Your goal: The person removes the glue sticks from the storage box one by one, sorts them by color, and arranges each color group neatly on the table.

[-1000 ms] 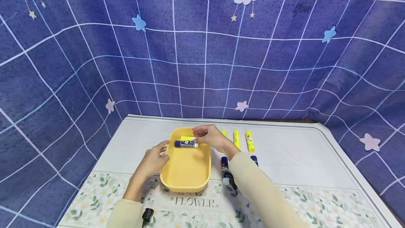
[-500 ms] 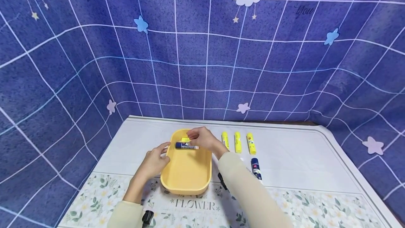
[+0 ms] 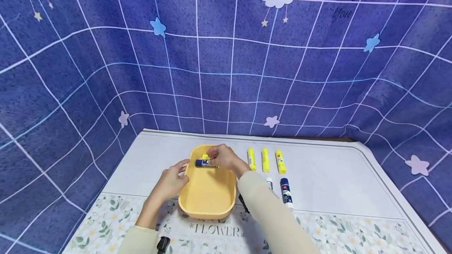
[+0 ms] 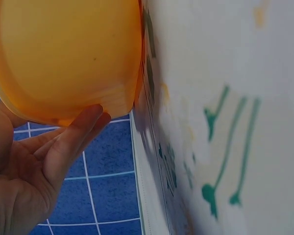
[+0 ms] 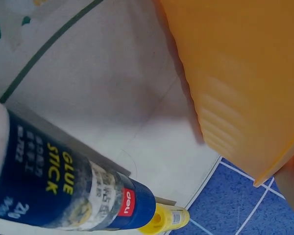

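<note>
A yellow-orange plastic tray (image 3: pixel 208 197) stands on the table in the head view. My left hand (image 3: pixel 171 179) grips its left rim; the left wrist view shows the fingers (image 4: pixel 71 139) along the tray's outer side. Near the tray's far end my right hand (image 3: pixel 225 157) reaches inside, thumb and fingers curled down over a blue glue stick (image 3: pixel 202 163) lying crosswise. That hand covers the stick's right end. Behind it lies a yellow glue stick (image 3: pixel 205 156), mostly hidden by the same hand.
Right of the tray, three yellow glue sticks (image 3: pixel 265 160) lie in a row. Nearer lies a blue glue stick (image 3: pixel 286 191) with a white end; another white end (image 3: pixel 270 182) shows beside my right sleeve (image 3: pixel 265 207). A blue checked curtain (image 3: pixel 229 50) hangs behind the table.
My right hand has shifted left and slightly nearer over the two glue sticks in the tray, covering more of them. My left hand keeps its place on the rim.
</note>
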`<state>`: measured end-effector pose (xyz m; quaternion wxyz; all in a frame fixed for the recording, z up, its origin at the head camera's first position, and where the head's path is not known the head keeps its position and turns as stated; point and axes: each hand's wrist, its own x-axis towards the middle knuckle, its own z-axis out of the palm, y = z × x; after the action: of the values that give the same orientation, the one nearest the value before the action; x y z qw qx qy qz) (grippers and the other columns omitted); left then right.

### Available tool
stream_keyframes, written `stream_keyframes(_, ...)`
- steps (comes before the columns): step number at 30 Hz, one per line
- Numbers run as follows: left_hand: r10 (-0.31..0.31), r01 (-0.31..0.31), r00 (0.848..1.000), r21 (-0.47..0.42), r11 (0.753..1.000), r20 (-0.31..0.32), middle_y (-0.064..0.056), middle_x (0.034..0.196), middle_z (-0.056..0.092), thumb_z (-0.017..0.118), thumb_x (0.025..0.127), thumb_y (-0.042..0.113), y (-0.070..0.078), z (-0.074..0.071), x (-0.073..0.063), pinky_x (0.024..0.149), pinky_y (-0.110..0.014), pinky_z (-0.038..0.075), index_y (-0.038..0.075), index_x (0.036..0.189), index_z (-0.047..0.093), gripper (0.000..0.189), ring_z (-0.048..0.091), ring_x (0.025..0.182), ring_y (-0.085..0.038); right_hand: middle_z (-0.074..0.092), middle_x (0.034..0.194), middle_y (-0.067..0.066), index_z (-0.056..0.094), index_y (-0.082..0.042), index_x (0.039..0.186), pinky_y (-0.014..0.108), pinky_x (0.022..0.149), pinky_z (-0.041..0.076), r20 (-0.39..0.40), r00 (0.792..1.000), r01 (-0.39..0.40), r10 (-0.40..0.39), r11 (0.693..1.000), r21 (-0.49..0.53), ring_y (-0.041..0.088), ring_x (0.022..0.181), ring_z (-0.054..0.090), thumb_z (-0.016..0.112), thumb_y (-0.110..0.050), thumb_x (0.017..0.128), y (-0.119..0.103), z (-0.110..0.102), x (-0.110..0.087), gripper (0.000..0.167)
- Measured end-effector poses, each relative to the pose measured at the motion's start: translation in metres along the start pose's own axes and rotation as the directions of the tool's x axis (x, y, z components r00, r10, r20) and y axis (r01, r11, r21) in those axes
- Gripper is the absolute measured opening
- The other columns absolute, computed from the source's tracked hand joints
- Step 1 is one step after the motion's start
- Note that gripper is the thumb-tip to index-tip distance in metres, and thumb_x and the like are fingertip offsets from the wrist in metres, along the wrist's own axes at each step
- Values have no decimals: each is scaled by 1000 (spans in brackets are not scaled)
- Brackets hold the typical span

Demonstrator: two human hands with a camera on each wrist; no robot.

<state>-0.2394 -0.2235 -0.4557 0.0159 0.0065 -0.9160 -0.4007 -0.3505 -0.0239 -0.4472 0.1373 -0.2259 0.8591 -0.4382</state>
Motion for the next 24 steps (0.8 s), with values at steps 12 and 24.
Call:
stream_keyframes(12,9,-9,1000,-1,1000,-10,-28,137,65,56,90,5,-3,1,-1,83,-36,65,2,152,48,63,76,108,-35,79,108,12,76,1,114,24,88,59,-6,1000,0,-1,983,-183,23,101,74,79,3,78,-2,10,-2,36)
stream_keyframes(24,5,-5,1000,-9,1000,0,-28,138,64,56,91,4,-2,0,0,73,-29,63,2,153,47,63,77,101,-29,80,107,14,76,1,118,20,77,59,-8,1000,-29,28,990,-140,18,92,75,82,3,77,-1,26,-4,41)
